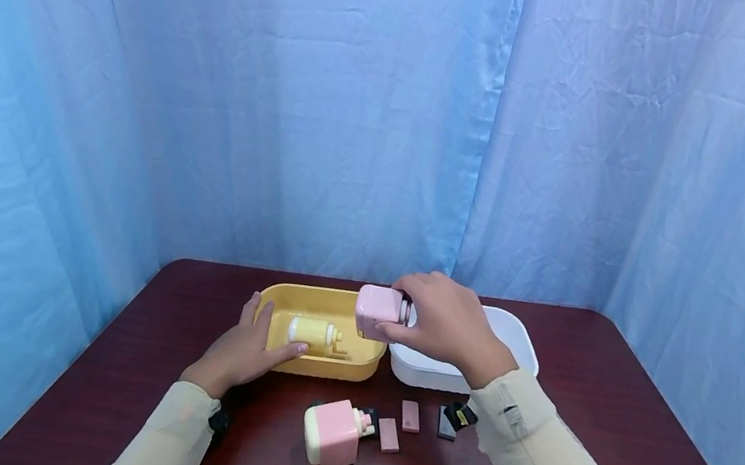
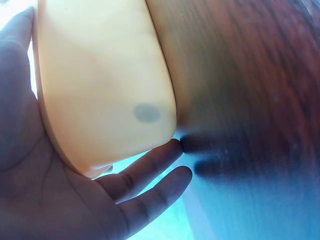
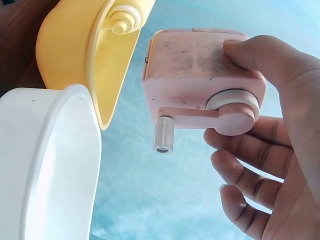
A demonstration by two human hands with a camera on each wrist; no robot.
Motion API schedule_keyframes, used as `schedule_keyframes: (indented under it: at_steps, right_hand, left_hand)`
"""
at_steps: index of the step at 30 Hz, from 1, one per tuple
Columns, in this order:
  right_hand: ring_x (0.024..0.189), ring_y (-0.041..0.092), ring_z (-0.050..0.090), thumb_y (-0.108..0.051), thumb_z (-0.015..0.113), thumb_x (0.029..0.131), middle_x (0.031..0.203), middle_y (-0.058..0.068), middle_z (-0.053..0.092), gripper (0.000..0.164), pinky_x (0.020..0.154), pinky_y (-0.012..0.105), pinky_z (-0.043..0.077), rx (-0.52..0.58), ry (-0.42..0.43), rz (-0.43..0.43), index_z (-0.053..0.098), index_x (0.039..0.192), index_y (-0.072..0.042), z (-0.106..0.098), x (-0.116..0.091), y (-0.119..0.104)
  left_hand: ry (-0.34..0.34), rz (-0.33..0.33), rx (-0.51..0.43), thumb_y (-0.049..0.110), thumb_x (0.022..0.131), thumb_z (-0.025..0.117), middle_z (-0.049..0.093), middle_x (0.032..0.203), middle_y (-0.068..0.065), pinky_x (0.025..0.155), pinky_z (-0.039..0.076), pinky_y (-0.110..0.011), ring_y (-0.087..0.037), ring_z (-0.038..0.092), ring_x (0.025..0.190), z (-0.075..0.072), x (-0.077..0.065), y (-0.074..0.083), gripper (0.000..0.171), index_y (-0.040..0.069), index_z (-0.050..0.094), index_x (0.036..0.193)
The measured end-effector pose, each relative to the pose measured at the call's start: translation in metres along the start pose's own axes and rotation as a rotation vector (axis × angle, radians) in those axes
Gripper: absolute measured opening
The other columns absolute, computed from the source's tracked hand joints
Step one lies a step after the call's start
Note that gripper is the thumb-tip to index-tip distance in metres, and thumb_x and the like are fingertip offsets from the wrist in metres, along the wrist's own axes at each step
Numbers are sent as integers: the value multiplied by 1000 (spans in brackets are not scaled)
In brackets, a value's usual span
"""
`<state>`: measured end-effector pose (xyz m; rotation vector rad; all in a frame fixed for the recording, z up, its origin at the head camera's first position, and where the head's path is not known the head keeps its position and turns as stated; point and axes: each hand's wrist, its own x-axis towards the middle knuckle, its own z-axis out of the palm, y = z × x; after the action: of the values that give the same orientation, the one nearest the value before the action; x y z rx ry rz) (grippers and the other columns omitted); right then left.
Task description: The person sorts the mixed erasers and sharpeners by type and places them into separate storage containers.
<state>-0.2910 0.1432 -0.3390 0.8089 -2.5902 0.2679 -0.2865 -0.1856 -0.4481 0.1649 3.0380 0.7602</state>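
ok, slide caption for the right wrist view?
Right hand holds a pink cranked device; yellow tub and white tub at frame left.

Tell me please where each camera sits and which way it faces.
Head: on the head, facing forward and down at the table, yellow bin and white bin; left hand, right hand and sleeves show.
Left wrist: on that wrist, facing the yellow bin; left hand shows.
Right wrist: on that wrist, facing the held pink sharpener; right hand shows.
Head and right wrist views share that pink sharpener and both bins.
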Motion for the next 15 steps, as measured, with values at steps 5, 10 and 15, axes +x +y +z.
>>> schedule_keyframes:
  at_steps: [5,10,15]
  right_hand:
    - [79,11,57,-63,79,80,89,-14,66,46,59,32,46,14,-4,18,72,108,-28,4,6,1]
    - [79,11,57,-63,80,79,89,-14,67,47,59,32,47,23,-4,39,72,109,-27,7,13,1]
    - [79,12,57,-62,80,80,89,-13,68,48,60,32,46,39,-25,63,72,111,-25,9,19,0]
  left_hand:
    - [-7,-4,1,88,82,53,-5,174,-16,104,50,-58,-43,55,134,0,0,0,125,4,12,166]
    - [-3,3,1,86,83,54,-3,173,-16,104,50,-58,-43,55,133,0,0,1,123,4,13,166]
    - [0,8,1,85,84,55,-3,173,-17,103,51,-58,-44,56,132,0,-2,2,122,3,14,165]
